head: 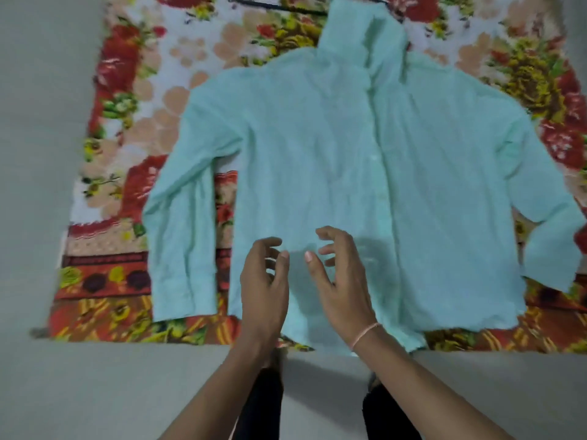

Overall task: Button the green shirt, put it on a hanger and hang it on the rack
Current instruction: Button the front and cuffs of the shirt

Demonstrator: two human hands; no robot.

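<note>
The pale green shirt (349,160) lies spread flat on a floral mat, collar at the far end, sleeves out to both sides. Its button placket runs down the middle right, with small white buttons faintly visible. My left hand (265,281) and my right hand (341,277) hover over the lower front of the shirt, fingers apart and curled, holding nothing. A dark hanger (279,7) lies on the mat by the collar, partly hidden under the shirt.
The floral mat (127,173) in red, yellow and white lies on a grey floor (38,122). My dark trouser legs (263,404) show at the bottom edge. No rack is in view.
</note>
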